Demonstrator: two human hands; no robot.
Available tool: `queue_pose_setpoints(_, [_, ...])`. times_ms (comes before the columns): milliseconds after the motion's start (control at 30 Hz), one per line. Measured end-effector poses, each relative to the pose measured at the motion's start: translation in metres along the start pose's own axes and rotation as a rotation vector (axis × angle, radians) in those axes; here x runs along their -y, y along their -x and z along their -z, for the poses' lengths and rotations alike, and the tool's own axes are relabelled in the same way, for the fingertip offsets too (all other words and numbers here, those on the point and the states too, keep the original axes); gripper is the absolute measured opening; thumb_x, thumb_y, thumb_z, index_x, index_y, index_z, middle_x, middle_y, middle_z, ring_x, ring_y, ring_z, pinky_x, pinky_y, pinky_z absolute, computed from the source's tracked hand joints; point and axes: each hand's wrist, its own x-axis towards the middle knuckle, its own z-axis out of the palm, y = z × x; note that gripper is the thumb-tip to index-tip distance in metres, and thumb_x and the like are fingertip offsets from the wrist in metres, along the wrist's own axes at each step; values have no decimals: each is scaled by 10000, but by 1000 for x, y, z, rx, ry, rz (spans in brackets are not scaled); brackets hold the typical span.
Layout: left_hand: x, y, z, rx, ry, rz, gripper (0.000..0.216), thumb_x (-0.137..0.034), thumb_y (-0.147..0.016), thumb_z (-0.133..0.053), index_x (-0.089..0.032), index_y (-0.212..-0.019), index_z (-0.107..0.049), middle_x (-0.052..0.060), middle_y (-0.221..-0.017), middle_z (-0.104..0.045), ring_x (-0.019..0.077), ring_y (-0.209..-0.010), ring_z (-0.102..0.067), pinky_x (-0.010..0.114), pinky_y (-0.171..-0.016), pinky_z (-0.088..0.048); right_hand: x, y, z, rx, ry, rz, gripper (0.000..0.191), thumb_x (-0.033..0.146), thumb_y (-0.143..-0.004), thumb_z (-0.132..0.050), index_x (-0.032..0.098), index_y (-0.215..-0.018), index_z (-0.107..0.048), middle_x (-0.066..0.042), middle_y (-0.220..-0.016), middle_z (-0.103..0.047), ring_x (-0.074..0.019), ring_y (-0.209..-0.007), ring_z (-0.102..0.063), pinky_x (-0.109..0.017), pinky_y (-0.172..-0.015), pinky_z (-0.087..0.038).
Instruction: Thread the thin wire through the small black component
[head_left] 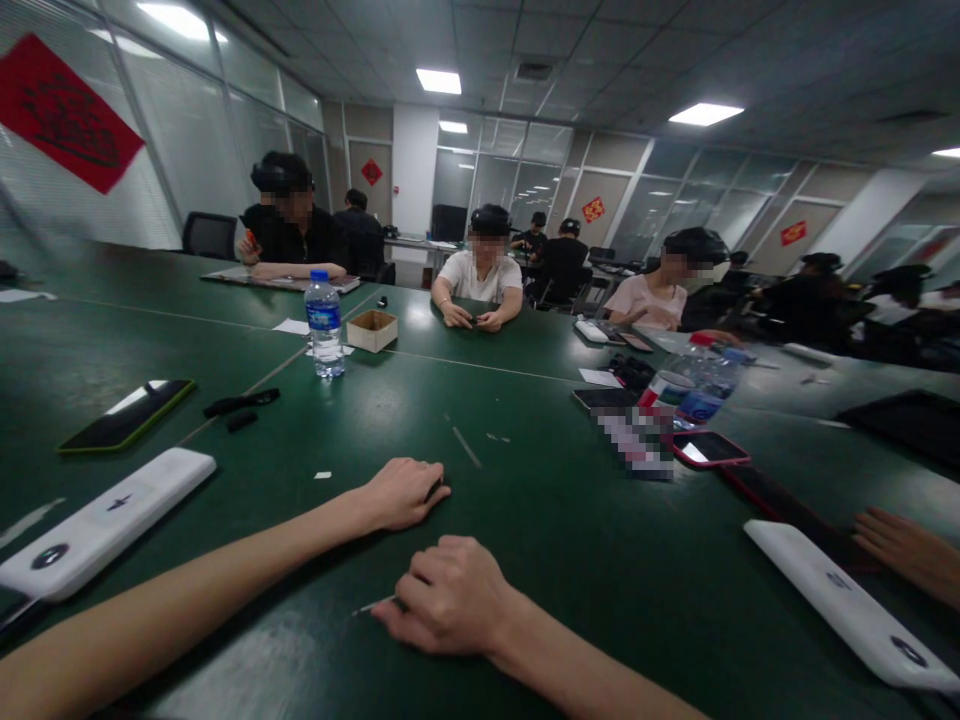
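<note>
On the green table (525,600), my left hand (405,492) rests palm down with its fingers curled. A small dark object (433,489) shows between its thumb and fingers; its kind cannot be made out. Nearer to me, my right hand (454,597) is closed around a thin, pale rod (373,606). The rod's tip sticks out to the left, and its other end is hidden in the hand. The two hands are apart, and the rod does not touch the left hand. A small white scrap (322,475) lies left of the left hand.
White power banks lie at left (112,520) and right (847,600). Farther off are a phone (127,415), black strap (240,402), water bottle (325,325), open box (372,332) and more bottles (701,385). Another person's hand (907,550) is at right; several people sit around.
</note>
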Motion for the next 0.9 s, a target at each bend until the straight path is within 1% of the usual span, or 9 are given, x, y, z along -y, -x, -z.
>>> queue_pose_setpoints(67, [0, 0, 1, -8, -7, -9, 270, -404, -953, -368, -190, -890, -521, 70, -760, -636, 233, -681, -620, 297, -590, -413, -7, 0, 1, 1, 40, -69, 426, 435, -935, -411, 195, -674, -647, -2, -595, -605, -95, -507, -498, -254, -512, -284])
queue_pose_setpoints(233, [0, 6, 5, -18, 55, -59, 205, -390, -922, -432, -205, -934, -519, 46, -758, -630, 216, -698, -617, 280, -609, -414, -51, 13, 12, 82, 136, -342, 439, 405, -961, -373, 177, -723, -663, -23, -674, -633, -82, -528, -504, -236, -528, -280])
queue_pose_setpoints(333, [-1, 8, 7, -34, 101, -77, 178, -356, -907, -453, -206, -984, -509, 38, -785, -632, 204, -707, -617, 274, -619, -413, -61, 17, 13, 132, 151, -433, 457, 414, -971, -344, 179, -760, -675, -24, -702, -644, -79, -532, -514, -224, -525, -281])
queue_pose_setpoints(567, [1, 9, 5, -53, 215, -119, 203, -287, -897, -466, -198, -1079, -487, 60, -935, -646, 211, -824, -627, 301, -715, -440, -57, 14, 4, 139, 156, -523, 468, 430, -972, -338, 190, -751, -674, -25, -705, -653, -96, -562, -557, -227, -529, -291])
queue_pose_setpoints(700, [3, 8, 3, -50, 273, -123, 215, -274, -890, -473, -189, -1087, -496, 68, -952, -643, 210, -860, -623, 302, -744, -452, -59, 14, 6, 144, 150, -552, 469, 424, -973, -339, 183, -752, -674, -31, -710, -655, -85, -548, -553, -211, -515, -295])
queue_pose_setpoints(900, [4, 7, 2, -59, 323, -120, 188, -277, -891, -481, -194, -1057, -510, 57, -944, -641, 201, -850, -622, 290, -733, -454, -59, 15, 7, 156, 137, -549, 479, 424, -977, -330, 177, -762, -680, -37, -713, -656, -81, -545, -553, -198, -509, -312])
